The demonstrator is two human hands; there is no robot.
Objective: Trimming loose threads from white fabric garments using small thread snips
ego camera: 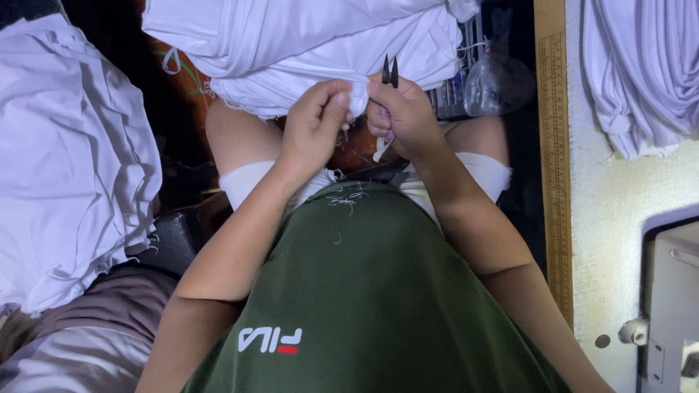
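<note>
White cloth (320, 51) lies heaped across the person's knees, and one small bunched corner of it (358, 98) is pinched between the two hands. The left hand (314, 124) has its fingers curled shut on that corner, thumb and forefinger pressing the fabric. The right hand (404, 116) is clenched around one pair of thread snips (390, 71), whose two dark blades stick up above the knuckles, just apart at the tips and touching the cloth's edge. I count three other white piles around the seat: one big heap on the left (65, 160), the one on the lap, and one draped on the table at the right (644, 69). A single wooden ruler (555, 145) runs along the table edge. Loose thread ends (346, 198) cling to the green shirt (364, 291).
</note>
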